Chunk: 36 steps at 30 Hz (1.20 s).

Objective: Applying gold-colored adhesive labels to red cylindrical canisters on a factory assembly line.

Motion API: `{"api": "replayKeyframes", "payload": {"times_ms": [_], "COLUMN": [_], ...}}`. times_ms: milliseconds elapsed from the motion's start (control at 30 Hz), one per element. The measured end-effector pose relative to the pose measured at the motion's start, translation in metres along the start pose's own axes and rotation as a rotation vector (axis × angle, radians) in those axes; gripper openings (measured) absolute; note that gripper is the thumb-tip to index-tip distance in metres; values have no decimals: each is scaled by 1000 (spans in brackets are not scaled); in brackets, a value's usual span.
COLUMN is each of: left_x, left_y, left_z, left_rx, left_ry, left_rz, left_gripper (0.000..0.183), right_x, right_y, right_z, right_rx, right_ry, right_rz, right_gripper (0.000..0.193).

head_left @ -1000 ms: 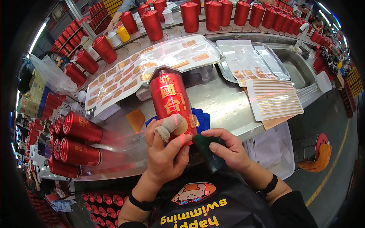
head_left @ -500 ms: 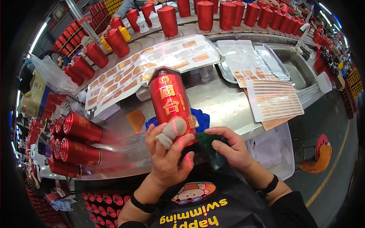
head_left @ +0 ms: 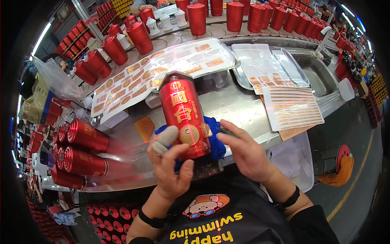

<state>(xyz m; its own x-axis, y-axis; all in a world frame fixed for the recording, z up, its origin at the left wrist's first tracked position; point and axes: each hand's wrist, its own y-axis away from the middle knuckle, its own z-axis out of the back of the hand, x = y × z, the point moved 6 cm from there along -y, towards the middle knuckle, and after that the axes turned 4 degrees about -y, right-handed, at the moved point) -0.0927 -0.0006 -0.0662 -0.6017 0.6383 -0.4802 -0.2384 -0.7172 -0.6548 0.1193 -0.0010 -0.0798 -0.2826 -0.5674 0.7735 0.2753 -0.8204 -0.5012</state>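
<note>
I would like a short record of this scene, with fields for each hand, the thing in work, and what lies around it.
Left hand: holds the lower part of the red bottle, thumb across its front; index finger wears a grey cot
Right hand: flat beside the bottle, on the blue cloth
Bottle: lies on the cloth on the steel table, cap pointing away, round gold label near the thumb
Left side: red bottles lying in a stack
Behind: label sheets; row of upright red bottles
Right side: sheet of gold strips

Clear plastic sheets of gold stickers (head_left: 162, 69) on steel counter (head_left: 243, 103); red cylindrical tins (head_left: 87, 136) lie left; striped gold label sheet (head_left: 292, 106) right.
</note>
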Motion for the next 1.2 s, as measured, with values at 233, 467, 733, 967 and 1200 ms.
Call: {"api": "replayKeyframes", "payload": {"times_ms": [233, 467, 733, 967, 1200], "left_x": [28, 45, 45, 46, 29], "left_y": [14, 22, 23, 16, 3], "left_z": [-7, -19, -27, -27, -30], "left_rx": [-14, -55, -18, -1, 44], "left_ry": [330, 593, 624, 746, 341], "left_rz": [376, 446, 439, 535, 455], "left_gripper": [47, 48, 53, 65, 88], "right_x": [11, 13, 6, 3, -3], "right_y": [-7, -10, -9, -9, -7], "right_z": [-16, -22, -23, -24, -24], "right_rx": [132, 127, 125, 110, 103], "right_ry": [286, 297, 223, 186, 158], "right_rz": [201, 212, 193, 155, 172], "right_gripper": [61, 58, 60, 61, 62]}}
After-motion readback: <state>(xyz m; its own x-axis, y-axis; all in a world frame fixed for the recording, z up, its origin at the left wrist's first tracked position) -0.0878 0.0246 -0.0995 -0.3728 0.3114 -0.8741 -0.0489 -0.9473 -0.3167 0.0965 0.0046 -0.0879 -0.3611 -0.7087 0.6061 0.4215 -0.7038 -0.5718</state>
